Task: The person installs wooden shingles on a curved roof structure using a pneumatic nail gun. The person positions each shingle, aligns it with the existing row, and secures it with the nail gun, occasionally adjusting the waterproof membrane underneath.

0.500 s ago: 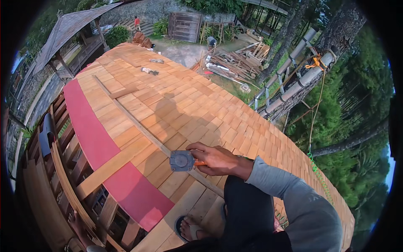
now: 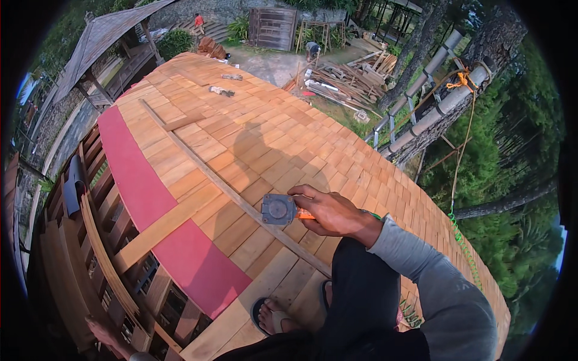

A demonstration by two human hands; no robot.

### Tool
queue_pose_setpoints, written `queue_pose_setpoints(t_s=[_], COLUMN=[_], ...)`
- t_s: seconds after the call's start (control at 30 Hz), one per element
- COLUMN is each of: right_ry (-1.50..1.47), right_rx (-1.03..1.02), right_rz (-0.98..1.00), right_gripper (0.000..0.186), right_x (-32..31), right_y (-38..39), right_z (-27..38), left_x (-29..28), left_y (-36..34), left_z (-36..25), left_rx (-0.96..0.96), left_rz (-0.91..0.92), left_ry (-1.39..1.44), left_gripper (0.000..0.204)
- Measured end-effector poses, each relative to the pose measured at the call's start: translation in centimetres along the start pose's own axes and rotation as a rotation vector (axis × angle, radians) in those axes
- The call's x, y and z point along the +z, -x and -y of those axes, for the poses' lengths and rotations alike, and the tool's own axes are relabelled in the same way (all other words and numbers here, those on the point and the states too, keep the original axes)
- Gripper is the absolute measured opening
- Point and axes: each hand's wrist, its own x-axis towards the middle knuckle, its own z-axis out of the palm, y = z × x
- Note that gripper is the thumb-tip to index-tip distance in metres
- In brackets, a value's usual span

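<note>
Shifted rightward from over the straight batten (image 2: pixel 211 172) a moment ago, a boxy grey tool (image 2: pixel 278 209) is pinched in the right hand's (image 2: pixel 342 214) fingers above flat timber shingles (image 2: pixel 337 171), the dim left hand's (image 2: pixel 108 335) finger state impossible to tell.

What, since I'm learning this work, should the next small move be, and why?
Probably the left hand should pick up one of the brown boards: it seems empty near them, while the right hand grips the grey tool.

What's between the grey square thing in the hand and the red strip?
In the head view, a long wooden batten and some shingles lie between the grey square thing and the red strip.
</note>
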Motion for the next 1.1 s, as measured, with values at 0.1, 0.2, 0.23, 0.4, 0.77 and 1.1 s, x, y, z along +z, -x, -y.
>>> queue_pose_setpoints(t_s=[0.1,0.2,0.23,0.4,0.77,1.1], right_ry=[0.010,0.004,-0.003,-0.068,-0.007,-0.042], right_rx=[-0.003,0.008,-0.013,0.009,0.029,0.021], right_rz=[-0.050,-0.129,-0.164,-0.253,-0.203,-0.179], right_gripper=[0.050,0.045,0.043,0.038,0.040,0.037], right_x=[-0.2,0.2,0.2,0.2,0.6,0.8], right_y=[0.3,-0.5,-0.8,-2.2,-1.6,-2.1], right_z=[-0.1,0.4,0.6,1.0,0.6,1.1], left_x=[-7.2,-13.7,-15.0,-15.3,-4.1,-4.6], left_y=[3.1,7.4,9.2,16.0,22.6,30.3], left_z=[-1.6,-3.3,-4.9,-14.1,-15.8,-17.6], left_rx=[-0.060,0.110,0.228,0.665,1.015,0.739], left_rz=[-0.109,-0.133,-0.154,0.357,0.552,0.475], left_ry=[-0.034,0.205,0.299,0.389,0.368,0.403], left_gripper=[0.036,0.046,0.048,0.049,0.034,0.060])
